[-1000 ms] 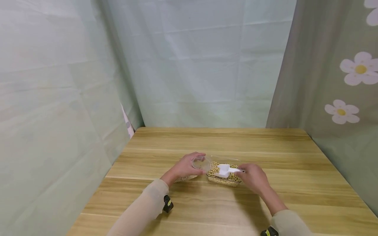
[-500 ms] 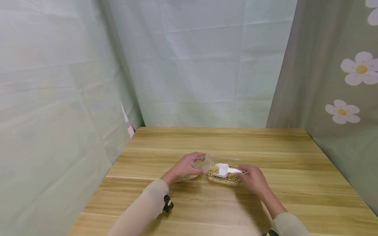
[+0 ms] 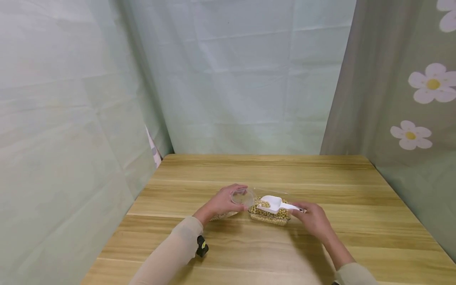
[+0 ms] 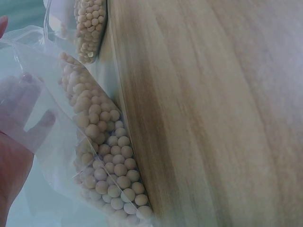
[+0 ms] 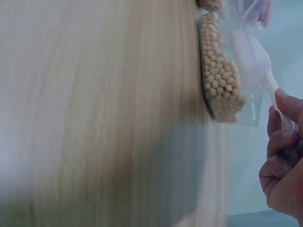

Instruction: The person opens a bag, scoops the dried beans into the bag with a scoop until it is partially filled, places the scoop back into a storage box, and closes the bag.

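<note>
My left hand (image 3: 223, 200) holds the mouth of a clear plastic bag (image 4: 52, 109), fingers and thumb spread around the round opening. Round pale-yellow soybeans (image 4: 111, 161) fill the bottom of the bag, which stands on the table. Just right of it sits a clear rectangular container (image 3: 269, 220) with more soybeans inside. My right hand (image 3: 313, 219) grips the handle of a white scoop (image 3: 274, 204), fingers curled round it. The scoop hangs over the container, some soybeans lying at its front lip. In the right wrist view the scoop shows partly through the container's clear wall (image 5: 258, 106).
A wood-grain table (image 3: 228, 253) carries everything, its far edge against a pale green curtain (image 3: 246, 99). Another curtain (image 3: 53, 138) closes off the left, and a flowered one (image 3: 377, 99) the right. The bag and container stand close side by side.
My right hand has lifted the scoop out of the soybeans and moved slightly right; soybeans now show in its lip. The left hand and bag have stayed in place.
</note>
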{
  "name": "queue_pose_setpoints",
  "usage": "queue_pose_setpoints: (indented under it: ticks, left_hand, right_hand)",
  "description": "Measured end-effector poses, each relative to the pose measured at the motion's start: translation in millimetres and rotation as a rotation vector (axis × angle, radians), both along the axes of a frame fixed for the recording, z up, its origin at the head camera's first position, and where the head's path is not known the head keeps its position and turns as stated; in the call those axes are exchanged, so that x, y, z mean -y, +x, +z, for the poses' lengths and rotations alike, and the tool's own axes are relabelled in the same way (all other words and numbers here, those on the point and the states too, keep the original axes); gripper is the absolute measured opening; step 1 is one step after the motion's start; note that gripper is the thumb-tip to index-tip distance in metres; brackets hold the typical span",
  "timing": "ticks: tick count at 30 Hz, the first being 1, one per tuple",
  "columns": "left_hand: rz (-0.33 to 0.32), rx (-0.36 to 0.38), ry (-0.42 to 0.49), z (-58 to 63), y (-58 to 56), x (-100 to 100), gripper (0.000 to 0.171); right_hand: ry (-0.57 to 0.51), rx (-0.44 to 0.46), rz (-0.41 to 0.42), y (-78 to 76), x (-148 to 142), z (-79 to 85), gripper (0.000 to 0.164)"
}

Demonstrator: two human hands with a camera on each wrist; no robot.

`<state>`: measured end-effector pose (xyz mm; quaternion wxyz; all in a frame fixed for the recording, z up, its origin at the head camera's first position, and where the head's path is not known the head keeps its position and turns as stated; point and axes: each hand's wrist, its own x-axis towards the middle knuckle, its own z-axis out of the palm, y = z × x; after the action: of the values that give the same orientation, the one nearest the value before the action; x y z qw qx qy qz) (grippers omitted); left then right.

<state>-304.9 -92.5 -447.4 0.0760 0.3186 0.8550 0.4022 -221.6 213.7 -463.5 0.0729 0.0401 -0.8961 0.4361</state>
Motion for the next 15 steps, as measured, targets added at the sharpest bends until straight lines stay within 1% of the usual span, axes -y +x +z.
queue_pose_setpoints:
  ticks: [3,7,10,15]
  left_hand:
    - [0.003,0.009,0.009,-0.1,0.0,0.2,0.073]
    - [-0.001,0.006,0.012,-0.9,-0.8,0.8,0.07]
    - [-0.002,-0.001,0.002,-1.4,-1.4,1.2,0.07]
    - [-0.003,0.006,-0.006,-0.8,-1.0,1.1,0.072]
  right_hand:
    - [-0.002,0.021,-0.001,1.5,-3.3,4.6,0.038]
    - [0.008,0.019,-0.008,4.8,-5.8,13.8,0.044]
    - [0.009,0.02,-0.012,5.9,-7.6,20.5,0.044]
    - [-0.006,0.052,-0.008,4.0,-8.8,33.0,0.043]
